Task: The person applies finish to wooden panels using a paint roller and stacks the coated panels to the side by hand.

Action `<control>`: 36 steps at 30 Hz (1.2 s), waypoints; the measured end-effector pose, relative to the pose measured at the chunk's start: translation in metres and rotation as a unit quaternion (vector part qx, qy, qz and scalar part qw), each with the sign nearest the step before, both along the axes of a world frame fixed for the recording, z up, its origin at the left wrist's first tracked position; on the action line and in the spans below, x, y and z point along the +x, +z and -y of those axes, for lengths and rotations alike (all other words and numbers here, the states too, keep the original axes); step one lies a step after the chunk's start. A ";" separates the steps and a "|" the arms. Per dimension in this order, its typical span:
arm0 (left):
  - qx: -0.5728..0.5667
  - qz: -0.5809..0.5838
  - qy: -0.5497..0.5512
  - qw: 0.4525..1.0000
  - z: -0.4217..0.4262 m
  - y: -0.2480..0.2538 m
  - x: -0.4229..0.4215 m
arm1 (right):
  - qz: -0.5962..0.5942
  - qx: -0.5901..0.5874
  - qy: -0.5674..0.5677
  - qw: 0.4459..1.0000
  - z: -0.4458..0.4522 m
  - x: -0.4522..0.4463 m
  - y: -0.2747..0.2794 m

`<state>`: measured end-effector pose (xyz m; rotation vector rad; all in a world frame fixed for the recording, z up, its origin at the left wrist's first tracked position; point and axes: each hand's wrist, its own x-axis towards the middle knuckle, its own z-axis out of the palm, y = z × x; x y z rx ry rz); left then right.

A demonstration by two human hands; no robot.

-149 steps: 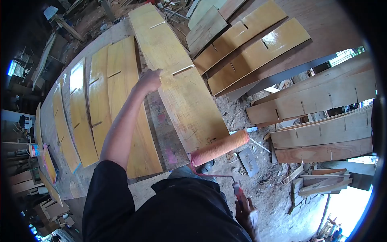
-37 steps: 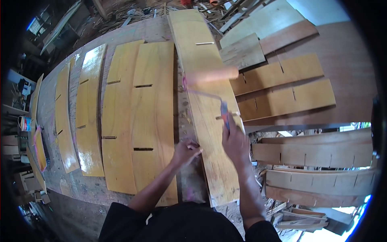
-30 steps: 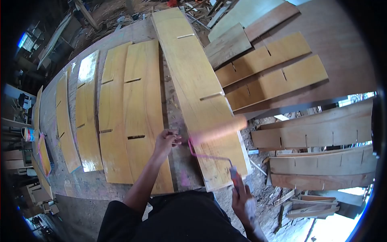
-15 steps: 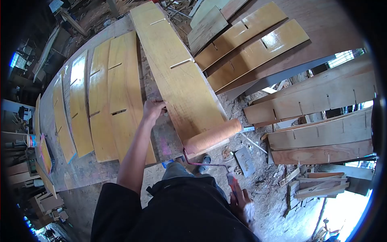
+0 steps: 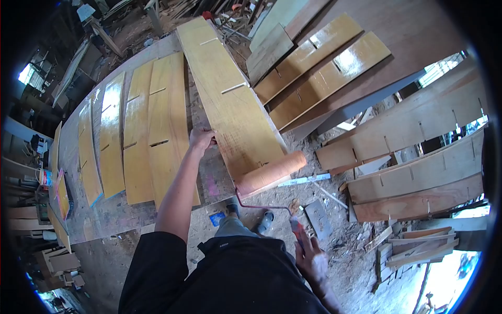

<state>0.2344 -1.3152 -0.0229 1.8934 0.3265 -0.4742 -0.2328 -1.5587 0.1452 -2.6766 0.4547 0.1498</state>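
Note:
My right hand (image 5: 312,260) is wrapped around the red and grey handle of a paint roller (image 5: 272,172). The roller's orange-brown sleeve lies across the near end of a long yellow-coated wooden board (image 5: 230,112), which has narrow slots cut in it. Wet-looking darker streaks show on the board just beyond the sleeve. At the board's left edge, my left hand (image 5: 201,140) is closed, its fingertips pinching that edge. The bent wire frame runs from the sleeve's left end to the handle.
More yellow slotted boards (image 5: 167,131) lie on the table (image 5: 201,183) to the left. Two glossy boards (image 5: 334,78) rest on a brown sheet at upper right. Bare slotted planks (image 5: 418,183) stand on the right. A grey flat piece (image 5: 318,220) and debris lie on the floor.
The view has shifted slightly. The roller has moved a little left and up in view, still on the board's near end. Both hands keep their hold.

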 end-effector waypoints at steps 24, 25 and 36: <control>-0.160 -0.056 -0.046 0.984 -0.024 0.014 0.000 | 0.042 0.042 0.025 0.998 -0.012 0.184 -0.016; -0.159 -0.059 -0.044 0.985 -0.030 0.019 0.007 | 0.039 0.043 0.027 0.998 -0.016 0.209 -0.018; 0.216 0.215 -0.123 0.944 -0.042 0.038 0.175 | 0.048 -0.005 0.056 0.997 -0.054 0.432 -0.010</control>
